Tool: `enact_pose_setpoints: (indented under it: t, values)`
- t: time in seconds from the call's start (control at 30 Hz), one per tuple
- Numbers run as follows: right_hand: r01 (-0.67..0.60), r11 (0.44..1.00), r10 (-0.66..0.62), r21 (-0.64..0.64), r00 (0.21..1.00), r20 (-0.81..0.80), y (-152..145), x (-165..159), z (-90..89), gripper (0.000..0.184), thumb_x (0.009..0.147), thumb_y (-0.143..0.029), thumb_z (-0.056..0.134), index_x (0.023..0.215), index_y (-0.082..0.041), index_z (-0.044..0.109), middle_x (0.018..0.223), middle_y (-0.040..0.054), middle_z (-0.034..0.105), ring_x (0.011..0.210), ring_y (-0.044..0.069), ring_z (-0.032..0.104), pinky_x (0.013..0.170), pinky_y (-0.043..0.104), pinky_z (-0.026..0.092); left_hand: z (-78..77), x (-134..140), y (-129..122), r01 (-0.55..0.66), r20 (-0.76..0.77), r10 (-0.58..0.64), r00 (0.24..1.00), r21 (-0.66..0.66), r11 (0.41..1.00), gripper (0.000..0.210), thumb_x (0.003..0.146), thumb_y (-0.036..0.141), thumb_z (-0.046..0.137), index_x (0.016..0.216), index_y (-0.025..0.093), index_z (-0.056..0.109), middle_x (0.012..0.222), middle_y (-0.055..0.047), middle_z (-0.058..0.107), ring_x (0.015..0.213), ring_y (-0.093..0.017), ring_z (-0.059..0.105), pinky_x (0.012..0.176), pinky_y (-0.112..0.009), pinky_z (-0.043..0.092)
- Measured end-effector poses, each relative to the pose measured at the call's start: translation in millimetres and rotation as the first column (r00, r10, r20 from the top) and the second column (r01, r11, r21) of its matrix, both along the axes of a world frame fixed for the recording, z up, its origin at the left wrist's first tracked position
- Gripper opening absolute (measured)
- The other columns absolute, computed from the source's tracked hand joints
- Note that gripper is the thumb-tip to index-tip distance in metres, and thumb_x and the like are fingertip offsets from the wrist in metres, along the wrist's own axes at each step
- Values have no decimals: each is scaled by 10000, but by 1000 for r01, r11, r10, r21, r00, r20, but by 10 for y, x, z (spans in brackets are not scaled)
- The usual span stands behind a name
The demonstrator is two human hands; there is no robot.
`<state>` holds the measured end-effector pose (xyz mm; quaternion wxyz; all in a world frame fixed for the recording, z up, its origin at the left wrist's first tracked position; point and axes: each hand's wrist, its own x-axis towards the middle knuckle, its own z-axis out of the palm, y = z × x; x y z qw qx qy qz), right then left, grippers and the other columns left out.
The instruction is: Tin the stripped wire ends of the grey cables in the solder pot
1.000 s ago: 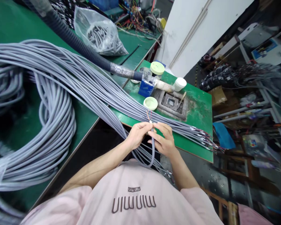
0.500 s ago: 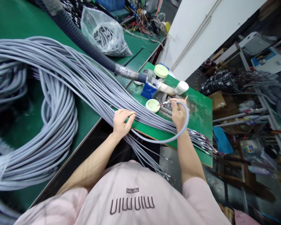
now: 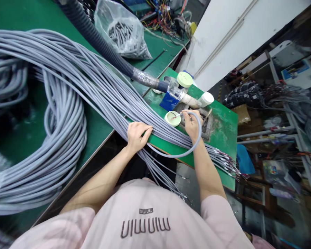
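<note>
My right hand pinches a grey cable near its stripped end. The thin wires at its tip reach over a small round pale-green tub and appear to dip inside; whether they touch the contents is not clear. From this grip the cable loops down and back to my left hand. That hand lies curled over the near edge of a thick bundle of grey cables, its thumb pointing right; its fingertips are hidden. The bundle's stripped, white-tagged ends fan out at the right table edge.
A dark corrugated hose ends in a pale nozzle beside a blue box. Behind stand a lidded tub and a white bottle. Large cable coils cover the left table. More cable ends hang below.
My right hand has moved slightly left, bringing the cable's wire tips from the tub's rim to over its inside. My left hand stays on the bundle. The view has shifted a little.
</note>
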<state>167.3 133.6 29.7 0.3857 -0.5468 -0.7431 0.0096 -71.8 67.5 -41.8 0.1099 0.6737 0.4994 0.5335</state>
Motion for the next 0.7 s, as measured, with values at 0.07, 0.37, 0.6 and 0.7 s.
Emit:
enact_pose_setpoints:
  t: [0.07,0.37,0.6,0.7]
  values:
    - [3,1000,-3,-9,1000,13,12,-4,-7,370,932,-481,459,914,-223,725,894,68,690,917,223,622,860,373,455,1,1,-1,0,7,0,1000,-25,1000,193,878,321,544,822,230,704,782,-33,733,825,-199,644,872,-392,385]
    - [-2,1000,2,-13,999,35,20,2,-5,347,935,-457,462,889,-235,725,886,59,703,907,226,624,867,390,454,-1,5,-3,-5,6,5,1000,-14,1000,173,871,311,549,831,234,699,783,-39,724,835,-209,636,905,-419,383]
    - [144,985,-151,93,986,72,-29,283,322,324,933,-438,470,864,-228,707,868,60,689,881,230,620,832,389,468,-46,-5,7,-88,4,88,996,75,993,261,884,392,494,958,206,663,939,-78,708,974,-232,615,962,-441,392]
    - [257,962,-268,91,953,142,9,522,395,333,921,-437,481,822,-203,696,802,73,659,836,233,606,788,373,453,-69,-6,9,-95,24,92,995,132,987,294,893,395,470,1023,193,639,992,-94,692,1028,-244,603,987,-455,385]
